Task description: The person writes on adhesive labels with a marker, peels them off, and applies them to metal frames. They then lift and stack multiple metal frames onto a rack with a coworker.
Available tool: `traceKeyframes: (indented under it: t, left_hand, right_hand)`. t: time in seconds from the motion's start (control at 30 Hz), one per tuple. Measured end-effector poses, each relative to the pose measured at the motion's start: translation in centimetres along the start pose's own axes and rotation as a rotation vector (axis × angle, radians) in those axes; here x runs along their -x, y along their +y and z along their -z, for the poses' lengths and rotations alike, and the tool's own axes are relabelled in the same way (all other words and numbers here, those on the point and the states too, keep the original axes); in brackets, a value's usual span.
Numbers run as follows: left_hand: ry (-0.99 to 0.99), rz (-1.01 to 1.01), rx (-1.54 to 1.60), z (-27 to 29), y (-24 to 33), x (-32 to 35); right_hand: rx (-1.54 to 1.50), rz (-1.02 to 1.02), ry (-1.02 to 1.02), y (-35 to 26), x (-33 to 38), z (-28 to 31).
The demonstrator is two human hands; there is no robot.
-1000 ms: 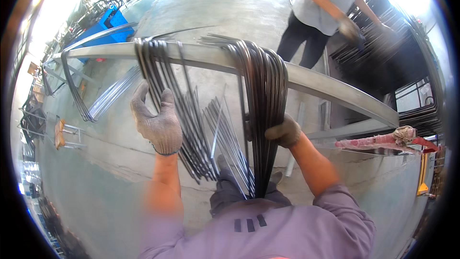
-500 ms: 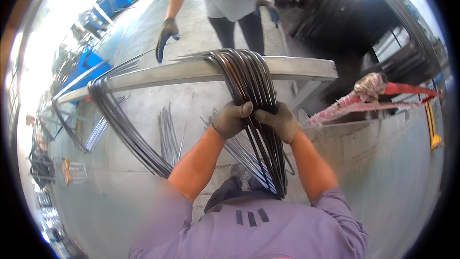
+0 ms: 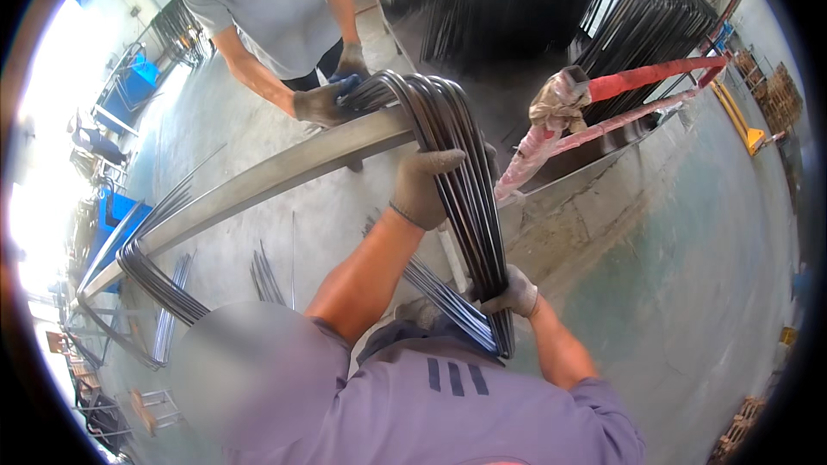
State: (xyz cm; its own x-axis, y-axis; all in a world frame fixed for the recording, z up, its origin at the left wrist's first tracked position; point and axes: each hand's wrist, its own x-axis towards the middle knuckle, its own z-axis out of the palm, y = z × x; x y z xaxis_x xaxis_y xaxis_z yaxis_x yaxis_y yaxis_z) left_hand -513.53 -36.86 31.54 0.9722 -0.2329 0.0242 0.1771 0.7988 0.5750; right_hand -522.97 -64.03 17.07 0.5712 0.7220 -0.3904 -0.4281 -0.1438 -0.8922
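The grey-gloved left hand (image 3: 428,182) grasped a bundle of dark, bent steel rods (image 3: 469,198) below its bend; the grey-gloved right hand (image 3: 514,293) had moved down to grasp near its lower end. The gloved hands (image 3: 320,105) of a grey-shirted co-worker (image 3: 258,9) had reached its far side, apparently sharing the load. The bundle had shifted to the end of the grey metal beam (image 3: 284,168), whether resting or lifted unclear.
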Motion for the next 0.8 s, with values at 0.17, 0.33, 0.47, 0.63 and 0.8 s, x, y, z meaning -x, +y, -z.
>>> traceKeyframes:
  t: [0.17,0.33,0.47,0.63,0.8]
  left_hand:
    - [-0.023,0.058,-0.026,-4.4,0.3,-3.4]
    - [-0.144,0.231,-0.089,-7.1,-1.9,-4.6]
    - [-0.226,0.188,-0.091,-10.6,-3.0,-6.9]
    - [-0.271,0.107,0.05,-16.8,3.2,-13.0]
    - [-0.347,-0.053,0.185,-19.5,10.5,-21.2]
  right_hand:
    - [-0.012,0.053,0.088,-5.2,1.5,0.4]
    - [-0.075,0.069,0.225,-15.8,4.9,1.3]
    - [-0.13,0.152,0.275,-24.6,5.4,2.9]
    - [0.119,0.218,0.132,-22.5,13.8,3.0]
    - [0.119,0.487,0.347,-14.0,19.5,1.4]
